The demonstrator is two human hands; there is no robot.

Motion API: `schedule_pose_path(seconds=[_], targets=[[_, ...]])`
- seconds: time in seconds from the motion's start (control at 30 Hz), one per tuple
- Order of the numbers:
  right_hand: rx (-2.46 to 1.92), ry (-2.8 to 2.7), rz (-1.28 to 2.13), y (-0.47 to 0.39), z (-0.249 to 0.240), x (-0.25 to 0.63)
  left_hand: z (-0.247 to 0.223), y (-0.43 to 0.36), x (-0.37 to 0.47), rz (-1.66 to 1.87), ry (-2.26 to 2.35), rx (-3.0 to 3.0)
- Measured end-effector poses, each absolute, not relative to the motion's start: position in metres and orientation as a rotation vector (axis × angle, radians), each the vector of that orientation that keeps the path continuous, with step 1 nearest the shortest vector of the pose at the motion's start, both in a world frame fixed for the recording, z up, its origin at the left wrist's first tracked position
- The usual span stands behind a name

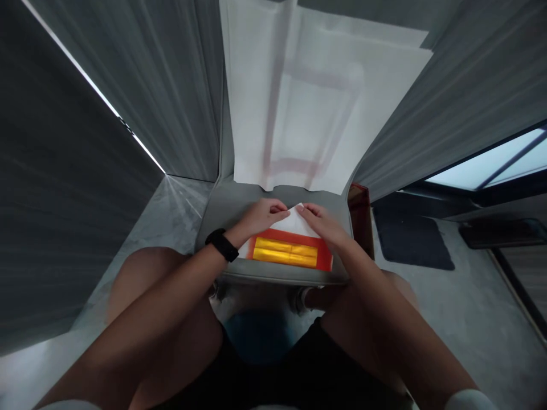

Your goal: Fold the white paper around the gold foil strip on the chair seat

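1. head view: the folded paper [296,224] lies on the chair seat [222,206]; the left hand [265,216] and right hand [323,223] each have a grip pinching its white peak.
2. likely light, thin, easily creased; best taken lightly by its edges.

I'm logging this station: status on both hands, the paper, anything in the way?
Left hand, right hand: fingers at folded paper's white peak. Paper: on grey seat, gold panel up. White sheet beyond, not covering it.
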State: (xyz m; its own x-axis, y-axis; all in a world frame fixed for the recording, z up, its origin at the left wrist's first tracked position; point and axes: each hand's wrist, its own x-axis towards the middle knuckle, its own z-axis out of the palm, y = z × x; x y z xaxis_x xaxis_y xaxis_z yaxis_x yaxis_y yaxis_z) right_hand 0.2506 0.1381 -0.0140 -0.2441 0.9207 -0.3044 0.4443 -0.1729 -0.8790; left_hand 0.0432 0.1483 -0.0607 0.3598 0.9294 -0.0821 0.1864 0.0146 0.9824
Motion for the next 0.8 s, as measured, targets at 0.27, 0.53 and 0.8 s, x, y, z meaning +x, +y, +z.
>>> schedule_pose_path(seconds=[0.27, 0.53, 0.8], targets=[[-1.505, -1.570, 1.420, 0.182, -0.021, 0.255, -0.041, 0.169, 0.039, 0.738, 1.165, 1.355], [-1.470, -1.499, 1.525, 0.184, -0.013, 0.265, -0.032, 0.178, 0.041, 0.648, 1.091, 1.280], [-1.464, -1.485, 1.503, 0.183, -0.019, 0.256, -0.031, 0.173, 0.035, 0.644, 1.120, 1.245]])
